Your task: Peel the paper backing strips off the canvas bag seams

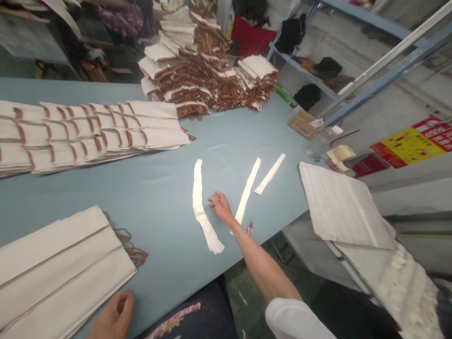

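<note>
Right hand [221,205] is open by white strip [197,188] — left hand [115,310] curled, grip unclear — poster [416,143] lettering unreadably blurred.

Over there on the table [158,188], the person's right hand [221,205] is between a left strip [198,188] and two right strips [249,188], clippers [250,228] just beside the nearer. The left hand [113,316] is before a cloth stack [60,268]; behind that lie overlapping bundles [92,127], then a pile [190,66] farther back, box [302,124] and bottle [323,141] rightward.
</note>
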A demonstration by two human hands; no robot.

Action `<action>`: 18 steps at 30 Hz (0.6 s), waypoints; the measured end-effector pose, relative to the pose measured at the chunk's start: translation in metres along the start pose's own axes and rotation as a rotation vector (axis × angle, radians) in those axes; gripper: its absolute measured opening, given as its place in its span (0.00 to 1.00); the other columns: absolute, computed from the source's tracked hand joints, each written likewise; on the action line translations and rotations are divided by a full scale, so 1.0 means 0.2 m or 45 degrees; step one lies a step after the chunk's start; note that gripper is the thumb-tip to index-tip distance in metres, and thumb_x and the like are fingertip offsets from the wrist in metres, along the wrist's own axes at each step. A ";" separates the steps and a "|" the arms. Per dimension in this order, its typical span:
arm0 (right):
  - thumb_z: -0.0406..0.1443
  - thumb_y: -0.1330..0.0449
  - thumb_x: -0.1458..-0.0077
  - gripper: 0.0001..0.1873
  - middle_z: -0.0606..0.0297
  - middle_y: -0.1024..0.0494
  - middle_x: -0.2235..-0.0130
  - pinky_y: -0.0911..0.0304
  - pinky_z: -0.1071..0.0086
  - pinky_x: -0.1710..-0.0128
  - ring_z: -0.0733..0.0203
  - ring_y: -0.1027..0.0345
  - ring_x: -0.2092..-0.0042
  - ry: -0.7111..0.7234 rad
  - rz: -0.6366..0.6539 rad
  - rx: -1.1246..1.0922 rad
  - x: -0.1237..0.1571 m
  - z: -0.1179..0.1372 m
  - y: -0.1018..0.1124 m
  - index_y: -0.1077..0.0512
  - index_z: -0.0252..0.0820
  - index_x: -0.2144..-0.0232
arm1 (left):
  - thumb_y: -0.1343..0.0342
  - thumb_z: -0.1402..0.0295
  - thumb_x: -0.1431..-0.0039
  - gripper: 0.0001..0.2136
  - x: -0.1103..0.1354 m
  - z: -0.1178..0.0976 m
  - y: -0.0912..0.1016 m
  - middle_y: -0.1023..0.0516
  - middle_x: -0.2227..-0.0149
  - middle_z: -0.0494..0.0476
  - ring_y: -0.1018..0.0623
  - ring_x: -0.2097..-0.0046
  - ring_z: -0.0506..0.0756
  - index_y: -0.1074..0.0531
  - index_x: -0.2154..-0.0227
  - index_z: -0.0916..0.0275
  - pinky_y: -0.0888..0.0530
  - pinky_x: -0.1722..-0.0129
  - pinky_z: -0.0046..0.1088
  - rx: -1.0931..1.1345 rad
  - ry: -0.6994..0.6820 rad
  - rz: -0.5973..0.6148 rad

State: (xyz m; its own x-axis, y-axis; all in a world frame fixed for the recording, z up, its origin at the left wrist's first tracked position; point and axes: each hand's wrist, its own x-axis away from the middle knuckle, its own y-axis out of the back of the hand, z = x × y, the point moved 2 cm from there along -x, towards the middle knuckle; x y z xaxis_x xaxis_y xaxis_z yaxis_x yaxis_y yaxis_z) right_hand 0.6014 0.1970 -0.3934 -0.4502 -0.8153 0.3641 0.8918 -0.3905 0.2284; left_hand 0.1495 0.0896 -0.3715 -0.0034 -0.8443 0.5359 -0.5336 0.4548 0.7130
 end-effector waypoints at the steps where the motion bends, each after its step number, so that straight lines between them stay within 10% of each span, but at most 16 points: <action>1: 0.44 0.33 0.26 0.22 0.53 0.20 0.38 0.20 0.49 0.44 0.48 0.20 0.43 -0.039 0.013 0.030 0.04 -0.01 0.03 0.25 0.41 0.37 | 0.53 0.45 0.36 0.19 0.00 -0.01 0.01 0.16 0.72 0.51 0.14 0.67 0.63 0.23 0.67 0.51 0.23 0.63 0.34 0.003 0.005 0.014; 5: 0.44 0.33 0.26 0.22 0.53 0.20 0.39 0.20 0.50 0.45 0.49 0.20 0.44 -0.129 0.074 0.170 0.13 0.01 0.02 0.24 0.40 0.37 | 0.51 0.46 0.36 0.19 0.01 -0.08 0.05 0.13 0.70 0.52 0.12 0.64 0.64 0.22 0.66 0.51 0.23 0.63 0.34 -0.006 0.007 0.080; 13: 0.44 0.33 0.26 0.21 0.53 0.21 0.37 0.21 0.48 0.42 0.48 0.21 0.42 -0.046 0.003 0.526 -0.06 0.23 -0.28 0.24 0.42 0.37 | 0.52 0.50 0.33 0.17 0.01 -0.17 0.08 0.16 0.73 0.50 0.15 0.67 0.62 0.24 0.69 0.51 0.25 0.64 0.33 -0.073 -0.054 0.109; 18: 0.44 0.33 0.26 0.21 0.53 0.21 0.37 0.21 0.49 0.43 0.48 0.21 0.42 0.079 0.122 0.694 0.06 0.26 -0.46 0.24 0.42 0.37 | 0.49 0.57 0.28 0.14 0.03 -0.17 0.06 0.17 0.71 0.49 0.16 0.66 0.60 0.22 0.66 0.54 0.26 0.62 0.33 -0.098 -0.061 0.114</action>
State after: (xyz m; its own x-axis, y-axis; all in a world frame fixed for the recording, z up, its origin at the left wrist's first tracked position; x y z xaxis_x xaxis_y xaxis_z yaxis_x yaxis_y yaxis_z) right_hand 0.5118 0.2442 -0.3632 -0.3504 -0.8663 0.3561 0.7693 -0.0493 0.6370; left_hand 0.1717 0.0998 -0.3434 -0.0898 -0.8111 0.5780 -0.4626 0.5479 0.6970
